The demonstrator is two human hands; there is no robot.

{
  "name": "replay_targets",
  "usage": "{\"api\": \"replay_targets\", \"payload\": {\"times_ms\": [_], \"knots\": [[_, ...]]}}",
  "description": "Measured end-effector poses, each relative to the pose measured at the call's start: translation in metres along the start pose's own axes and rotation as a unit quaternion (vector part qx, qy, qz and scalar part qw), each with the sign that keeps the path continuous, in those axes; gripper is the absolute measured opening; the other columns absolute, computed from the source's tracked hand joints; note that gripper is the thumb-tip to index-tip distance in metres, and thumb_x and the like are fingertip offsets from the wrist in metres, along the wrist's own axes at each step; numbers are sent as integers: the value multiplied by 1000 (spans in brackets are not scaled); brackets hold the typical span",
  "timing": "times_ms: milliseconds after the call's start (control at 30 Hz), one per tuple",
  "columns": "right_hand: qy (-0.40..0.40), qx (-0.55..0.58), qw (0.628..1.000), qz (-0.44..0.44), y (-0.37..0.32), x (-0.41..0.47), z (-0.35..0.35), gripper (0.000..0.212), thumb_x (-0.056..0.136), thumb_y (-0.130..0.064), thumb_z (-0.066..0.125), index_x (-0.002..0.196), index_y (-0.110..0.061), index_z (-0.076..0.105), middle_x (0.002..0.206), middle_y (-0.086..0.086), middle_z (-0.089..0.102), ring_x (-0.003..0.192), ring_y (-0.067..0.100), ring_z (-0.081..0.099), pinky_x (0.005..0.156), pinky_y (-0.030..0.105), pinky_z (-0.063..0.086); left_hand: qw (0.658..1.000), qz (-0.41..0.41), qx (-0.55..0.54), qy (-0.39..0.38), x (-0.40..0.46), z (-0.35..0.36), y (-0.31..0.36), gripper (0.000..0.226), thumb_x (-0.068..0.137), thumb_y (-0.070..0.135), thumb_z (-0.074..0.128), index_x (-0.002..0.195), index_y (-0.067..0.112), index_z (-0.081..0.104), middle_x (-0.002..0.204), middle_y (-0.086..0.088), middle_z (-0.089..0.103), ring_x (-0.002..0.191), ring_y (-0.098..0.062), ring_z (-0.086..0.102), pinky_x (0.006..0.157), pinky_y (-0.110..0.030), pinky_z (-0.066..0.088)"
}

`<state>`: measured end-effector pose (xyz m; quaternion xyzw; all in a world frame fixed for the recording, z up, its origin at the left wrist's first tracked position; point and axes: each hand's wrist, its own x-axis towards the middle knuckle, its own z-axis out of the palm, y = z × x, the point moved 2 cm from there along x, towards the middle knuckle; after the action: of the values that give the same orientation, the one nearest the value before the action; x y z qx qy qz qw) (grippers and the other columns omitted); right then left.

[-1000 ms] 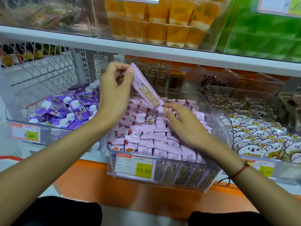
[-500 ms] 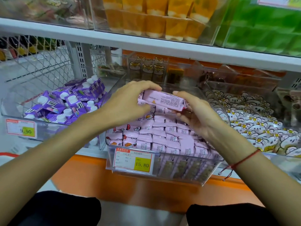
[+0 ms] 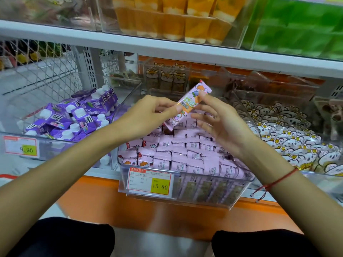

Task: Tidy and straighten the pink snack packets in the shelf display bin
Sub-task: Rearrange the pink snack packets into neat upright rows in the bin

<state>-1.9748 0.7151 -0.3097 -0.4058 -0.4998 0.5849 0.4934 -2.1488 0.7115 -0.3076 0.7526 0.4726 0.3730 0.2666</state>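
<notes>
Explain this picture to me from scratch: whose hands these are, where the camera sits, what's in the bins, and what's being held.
There is no machine here. A person wears one camera on the head, looking down at both bare hands before a shop shelf. The left hand and right hand together hold one pink snack packet, tilted, above a clear display bin packed with rows of the same packets. That bin carries a price tag reading 15.80. To its left lie purple cartons; to its right, white cartoon-printed packets.
</notes>
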Motion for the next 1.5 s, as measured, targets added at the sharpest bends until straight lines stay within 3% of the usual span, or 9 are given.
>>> {"api": "replay_targets", "payload": {"times_ms": [100, 267, 567, 700, 800, 967, 1133, 1300, 1500], "knots": [[32, 2, 999, -14, 0, 1, -2, 14, 88, -26, 64, 95, -13, 66, 90, 3, 69, 70, 8, 64, 65, 15, 53, 1000, 12, 10, -4, -2, 2, 3, 30, 98, 31, 45, 116, 17, 65, 79, 22, 68, 65, 14, 56, 56, -4, 40], [35, -87, 992, -87, 1, -1, -2, 28, 85, -18, 68, 112, -9, 65, 87, 0, 71, 70, 12, 63, 76, 20, 55, 998, 16, -20, 54, 0, -4, 3, 46, 95, 40, 48, 137, 23, 47, 127, 11, 56, 110, 1, 53, 83, -3, 39], [6, -167, 979, -117, 10, 4, 6, 42, 81, -22, 72, 119, -20, 52, 97, -1, 72, 89, 10, 68, 77, 23, 53, 980, 75, -133, 124, 1, -13, 3, 25, 88, 19, 63, 109, 29, 55, 104, 9, 63, 95, 0, 65, 78, -16, 53], [-45, -451, 886, -103, 31, 4, 6, 48, 82, -38, 70, 121, -19, 50, 113, -2, 59, 102, 10, 55, 85, 25, 46, 981, 18, -139, 137, 4, -20, -13, 29, 88, 19, 63, 112, 19, 46, 111, 1, 61, 96, -7, 66, 77, -21, 56], [-63, -553, 821, -129, 35, 4, 10, 50, 85, -44, 64, 124, -14, 55, 124, 2, 56, 114, 16, 50, 92, 26, 41, 994, 33, -66, 79, 1, -16, -13, 38, 90, 15, 62, 123, 16, 44, 108, 3, 58, 93, 8, 61, 78, -11, 51], [-71, -582, 800, -125, 32, 3, 11, 48, 86, -47, 60, 123, -16, 59, 120, 5, 55, 117, 22, 43, 95, 32, 38, 999, 41, 4, 3, -2, -25, -6, 23, 92, 18, 58, 113, 27, 54, 115, 7, 63, 102, -10, 64, 92, -36, 52], [-90, -593, 786, -150, 30, 3, 8, 47, 86, -48, 59, 121, -17, 61, 106, 5, 56, 102, 20, 47, 82, 29, 39, 997, 51, 28, -51, -6, -30, -2, 22, 89, 23, 62, 110, 26, 56, 112, 11, 65, 100, -12, 66, 91, -37, 52], [-98, -588, 784, -175, 30, 5, 5, 44, 85, -49, 60, 118, -21, 63, 80, -12, 43, 81, 12, 40, 63, 15, 28, 924, 93, 361, -86, 0, -3, -19, 28, 92, 33, 58, 119, 31, 59, 115, 10, 55, 104, -8, 43, 83, -30, 39], [-93, -586, 784, -182, 34, 6, 5, 48, 86, -49, 59, 123, -18, 60, 81, -19, 40, 83, 9, 39, 68, 19, 30, 885, 59, 430, -169, 7, 1, -22, 32, 99, 36, 37, 123, 37, 58, 112, 8, 63, 108, -17, 42, 87, -38, 44]]}}
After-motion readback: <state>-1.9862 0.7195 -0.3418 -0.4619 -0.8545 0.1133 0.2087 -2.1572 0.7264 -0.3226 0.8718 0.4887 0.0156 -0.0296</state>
